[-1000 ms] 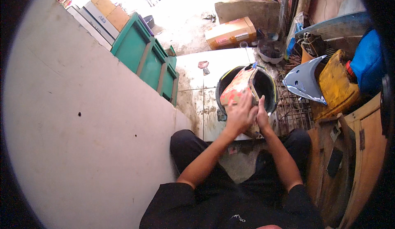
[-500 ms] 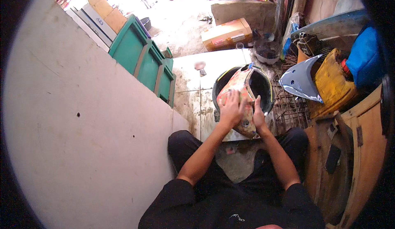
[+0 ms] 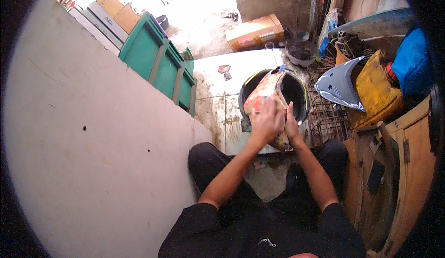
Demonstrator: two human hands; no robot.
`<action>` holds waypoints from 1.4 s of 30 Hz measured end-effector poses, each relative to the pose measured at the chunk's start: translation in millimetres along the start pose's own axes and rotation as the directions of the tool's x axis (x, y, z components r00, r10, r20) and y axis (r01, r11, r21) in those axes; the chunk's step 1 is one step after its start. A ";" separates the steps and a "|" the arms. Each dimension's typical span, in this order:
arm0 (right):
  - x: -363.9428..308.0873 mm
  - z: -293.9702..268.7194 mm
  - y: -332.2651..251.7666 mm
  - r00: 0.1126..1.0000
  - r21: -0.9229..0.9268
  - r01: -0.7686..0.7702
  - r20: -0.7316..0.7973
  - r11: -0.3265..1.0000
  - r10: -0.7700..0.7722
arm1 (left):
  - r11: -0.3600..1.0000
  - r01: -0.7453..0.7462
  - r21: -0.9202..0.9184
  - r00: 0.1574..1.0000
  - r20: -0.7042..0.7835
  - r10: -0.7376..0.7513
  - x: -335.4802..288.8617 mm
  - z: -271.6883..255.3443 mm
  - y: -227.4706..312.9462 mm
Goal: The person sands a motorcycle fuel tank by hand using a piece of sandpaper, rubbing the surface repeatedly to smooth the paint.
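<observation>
A curved motorcycle body panel (image 3: 268, 85), patchy in red, orange and beige, leans across a round black bucket (image 3: 296, 88) with a yellow line along its rim. My left hand (image 3: 266, 124) lies flat on the panel's upper face, fingers stretched out and slightly blurred. Whether anything thin sits beneath those fingers is hidden. Along the panel's right edge, my right hand (image 3: 292, 127) grips it near the lower end, thumb pointing up. My left hand and wrist cover much of the panel's near end.
Pale tiles (image 3: 211, 79) lie under the bucket, with a small pinkish piece (image 3: 225, 71) on them. To the right are a wire grid (image 3: 327, 119), a grey panel (image 3: 340, 85) and a yellow jerrycan (image 3: 378, 91). A white wall (image 3: 102, 142) runs along the left; a cardboard box (image 3: 255, 33) lies beyond.
My left hand has slid a little over the panel, toward its right edge and nearer to me. My right hand keeps its hold, and the view has shifted slightly.
</observation>
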State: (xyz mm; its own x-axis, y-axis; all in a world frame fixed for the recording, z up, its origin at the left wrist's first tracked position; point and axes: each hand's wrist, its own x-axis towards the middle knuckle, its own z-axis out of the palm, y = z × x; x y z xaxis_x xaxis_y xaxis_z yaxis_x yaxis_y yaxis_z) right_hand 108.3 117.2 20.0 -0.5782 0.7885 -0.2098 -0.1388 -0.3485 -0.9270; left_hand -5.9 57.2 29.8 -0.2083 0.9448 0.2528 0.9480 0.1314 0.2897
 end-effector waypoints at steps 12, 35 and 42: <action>0.2 -0.1 -7.4 0.998 0.040 -0.008 -0.055 0.999 0.010 | 0.963 0.227 -0.144 0.968 0.137 -0.208 15.3 -12.9 -9.5; -4.7 -8.0 -10.3 0.983 -0.140 -0.085 -0.176 0.987 0.059 | 0.944 -0.118 -0.307 0.993 -0.060 0.104 0.1 -3.1 8.8; -2.9 -0.9 -6.2 0.999 0.014 -0.025 -0.030 1.000 0.025 | 0.796 0.554 -0.245 0.832 0.143 -0.536 10.2 -14.3 -8.9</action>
State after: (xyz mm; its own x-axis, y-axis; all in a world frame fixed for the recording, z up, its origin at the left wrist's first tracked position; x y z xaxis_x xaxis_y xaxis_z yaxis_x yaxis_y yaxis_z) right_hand 111.6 117.6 26.1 -0.5574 0.7941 -0.2424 -0.1354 -0.3750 -0.9171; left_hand -19.9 61.3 43.0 -0.6467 0.7588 -0.0769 0.5799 0.5547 0.5967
